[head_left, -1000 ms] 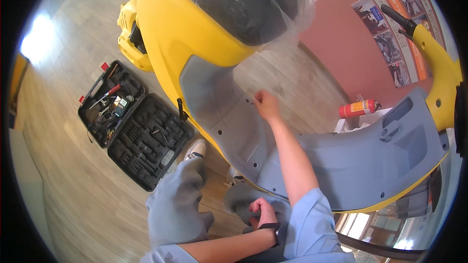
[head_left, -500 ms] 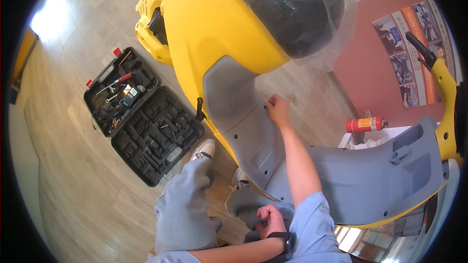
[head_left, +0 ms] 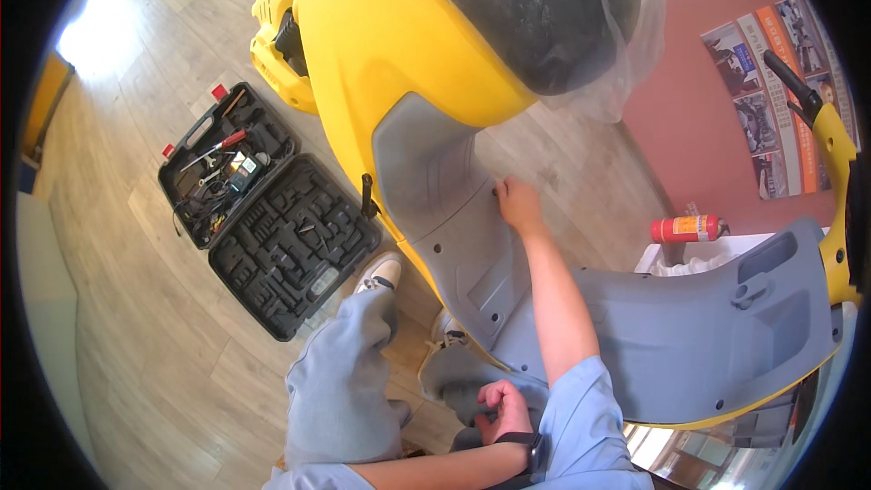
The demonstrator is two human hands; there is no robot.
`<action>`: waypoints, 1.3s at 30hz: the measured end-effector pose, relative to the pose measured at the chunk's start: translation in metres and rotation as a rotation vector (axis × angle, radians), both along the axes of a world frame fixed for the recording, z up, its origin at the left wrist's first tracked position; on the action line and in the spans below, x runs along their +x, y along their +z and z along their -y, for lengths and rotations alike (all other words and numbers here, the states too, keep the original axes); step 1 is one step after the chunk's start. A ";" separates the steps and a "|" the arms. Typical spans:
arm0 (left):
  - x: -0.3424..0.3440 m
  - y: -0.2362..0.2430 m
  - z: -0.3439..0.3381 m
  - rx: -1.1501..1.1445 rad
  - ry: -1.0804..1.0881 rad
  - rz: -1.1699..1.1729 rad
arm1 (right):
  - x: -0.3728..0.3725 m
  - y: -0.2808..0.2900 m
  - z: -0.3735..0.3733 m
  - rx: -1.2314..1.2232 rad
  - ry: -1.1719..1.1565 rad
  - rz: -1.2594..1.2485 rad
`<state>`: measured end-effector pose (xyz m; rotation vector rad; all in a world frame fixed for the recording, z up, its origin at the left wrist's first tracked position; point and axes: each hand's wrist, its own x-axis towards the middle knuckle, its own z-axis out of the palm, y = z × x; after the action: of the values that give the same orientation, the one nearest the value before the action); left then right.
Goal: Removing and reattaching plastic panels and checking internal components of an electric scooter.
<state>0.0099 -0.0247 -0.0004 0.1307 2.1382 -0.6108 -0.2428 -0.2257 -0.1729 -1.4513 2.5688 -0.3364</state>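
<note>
Right hand [head_left: 518, 204] looks pinched by the gray panel [head_left: 476, 245] hole [head_left: 496, 191], probably 'cause it's tiny, can't tell holding what; left hand [head_left: 504, 410] half-curled, looks empty.

Open air lies over the grey footboard [head_left: 667, 327] right of the right forearm [head_left: 564, 308]; the yellow body [head_left: 390, 45] blocks the far side. Room beneath the right hand [head_left: 520, 206] is hard to judge.

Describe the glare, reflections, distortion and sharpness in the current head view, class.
Head view: glare whites out part of the wooden floor at upper left; bright glints streak the plastic-wrapped black seat; fisheye distortion bows the floor seams; black fills the corners; the right hand looks fairly sharp, its fingertips too small to read.
</note>
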 end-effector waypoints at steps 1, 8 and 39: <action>-0.002 0.000 -0.002 0.004 -0.006 -0.004 | -0.005 -0.002 -0.004 0.068 0.020 -0.097; -0.001 0.002 0.002 0.008 -0.005 0.011 | 0.012 0.001 0.003 0.199 -0.034 -0.105; 0.000 0.001 0.003 0.024 -0.022 -0.003 | 0.013 -0.009 0.007 -0.089 0.116 0.002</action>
<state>0.0099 -0.0272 0.0004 0.1674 2.1497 -0.5986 -0.2297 -0.2324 -0.1823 -1.6211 2.4836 -0.4400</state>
